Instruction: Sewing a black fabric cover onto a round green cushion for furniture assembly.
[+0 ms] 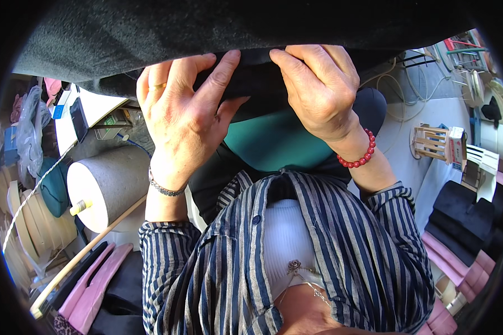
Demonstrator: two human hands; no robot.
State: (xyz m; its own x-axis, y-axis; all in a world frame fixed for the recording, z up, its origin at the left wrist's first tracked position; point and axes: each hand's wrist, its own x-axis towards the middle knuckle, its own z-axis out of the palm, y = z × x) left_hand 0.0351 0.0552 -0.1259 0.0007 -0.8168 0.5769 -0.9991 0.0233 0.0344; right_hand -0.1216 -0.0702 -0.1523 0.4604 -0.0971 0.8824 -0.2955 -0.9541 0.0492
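Note:
A large sheet of dark grey cloth [218, 33] fills the top of the view, its lower edge folded toward me. My left hand [184, 111] pinches that edge, fingers curled over it, a ring on one finger and a thin bracelet at the wrist. My right hand [321, 84] grips the same edge just to the right, with a red bead bracelet [359, 159] on its wrist. Both hands sit close together. Below them lies teal fabric [274, 142] over a dark surface. My striped shirt sleeves come up from below.
A thick grey roll [109, 184] with a long wooden stick [89, 248] lies at left, beside pale stacked bands and pink fabric pieces [92, 287]. At right are a small wooden rack [430, 142], boxes, cords and stacked black and pink fabric [458, 234].

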